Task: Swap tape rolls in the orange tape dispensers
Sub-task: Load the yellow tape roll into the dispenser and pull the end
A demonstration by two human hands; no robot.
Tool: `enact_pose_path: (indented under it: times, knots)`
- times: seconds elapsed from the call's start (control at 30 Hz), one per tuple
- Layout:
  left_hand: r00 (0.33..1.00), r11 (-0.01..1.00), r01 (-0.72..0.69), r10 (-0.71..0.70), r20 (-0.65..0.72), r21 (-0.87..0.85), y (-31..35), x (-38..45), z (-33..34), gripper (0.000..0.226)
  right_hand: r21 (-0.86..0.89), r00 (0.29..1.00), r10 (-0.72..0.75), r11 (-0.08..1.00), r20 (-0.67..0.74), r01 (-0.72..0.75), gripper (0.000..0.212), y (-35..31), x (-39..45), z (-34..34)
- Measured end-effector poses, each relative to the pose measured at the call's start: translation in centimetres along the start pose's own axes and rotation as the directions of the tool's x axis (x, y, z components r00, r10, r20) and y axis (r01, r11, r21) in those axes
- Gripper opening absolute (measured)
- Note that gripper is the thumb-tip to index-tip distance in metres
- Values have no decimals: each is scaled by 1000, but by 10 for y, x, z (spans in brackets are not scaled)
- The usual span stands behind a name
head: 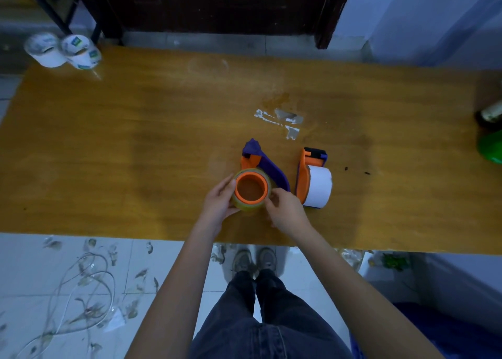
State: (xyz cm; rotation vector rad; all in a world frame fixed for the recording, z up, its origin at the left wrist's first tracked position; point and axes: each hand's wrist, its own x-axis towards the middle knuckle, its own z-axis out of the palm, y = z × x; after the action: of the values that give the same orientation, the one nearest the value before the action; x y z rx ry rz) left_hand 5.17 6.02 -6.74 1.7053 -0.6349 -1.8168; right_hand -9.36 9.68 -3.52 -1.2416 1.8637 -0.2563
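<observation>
Two orange tape dispensers with purple handles lie on the wooden table [135, 141]. The left dispenser [260, 160] lies on its side with its orange hub [251, 189] facing up and a clear yellowish tape roll [245, 206] around the hub. My left hand [220, 202] grips the roll's left side. My right hand [285, 212] holds its right side, fingertips on the rim. The right dispenser [312, 179] stands beside them and carries a white tape roll [319, 186].
Two wrapped clear tape rolls [63, 50] lie at the table's far left corner. Torn paper scraps [285, 121] stick to the table behind the dispensers. A dark bottle [490, 114] and a green object [491, 146] sit at the right edge. Tape debris litters the floor.
</observation>
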Motion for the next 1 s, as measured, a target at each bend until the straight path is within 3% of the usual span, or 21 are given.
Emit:
enact_pose_path:
  times: [0.1, 0.2, 0.27, 0.37, 0.5, 0.6, 0.67, 0.73, 0.83, 0.9, 1.0]
  knots:
    - [1000, 1000, 5, -5, -3, 4, -1, -2, 1, 44, -166, 986, -96, 983, -139, 72, 22, -6, -3, -12]
    - [1000, 1000, 1, -1, -15, 8, 2, -3, 1, 42, -285, 906, -268, 942, -327, 176, 26, -19, 5, -31]
    - [999, 1000, 5, -5, -34, 19, 5, -3, 1, 38, -342, 930, -273, 922, -245, 181, 38, -28, 20, -39]
    - [998, 999, 9, -5, -65, 49, 8, -4, 0, 29, -309, 997, -74, 949, -14, 66, 54, -35, 44, -38]
    - [996, 989, -19, 31, -83, 145, 20, -8, 2, 27, -126, 989, 95, 989, 113, -81, 55, -35, 56, -30]
    - [991, 966, -49, 78, -106, 253, 37, -14, 4, 22, -44, 981, 110, 994, 158, -104, 49, -38, 54, -25]
    - [989, 946, -84, 117, -88, 312, 52, -16, 3, 17, 100, 978, 103, 988, 179, -122, 48, -38, 50, -24]
    - [983, 894, -142, 177, -45, 424, 67, -18, 2, 17, 333, 963, 123, 921, 239, -200, 48, -36, 45, -24]
    - [982, 788, -176, 183, 47, 591, 92, -19, 4, 22, 627, 911, 104, 694, 399, -354, 45, -32, 36, -25]
    - [991, 716, -135, 101, 90, 685, 107, -20, 8, 30, 707, 892, 47, 592, 450, -388, 43, -26, 30, -24]
    - [991, 624, -90, -23, 133, 777, 124, -25, 18, 41, 773, 894, -41, 520, 447, -363, 35, -22, 21, -20]
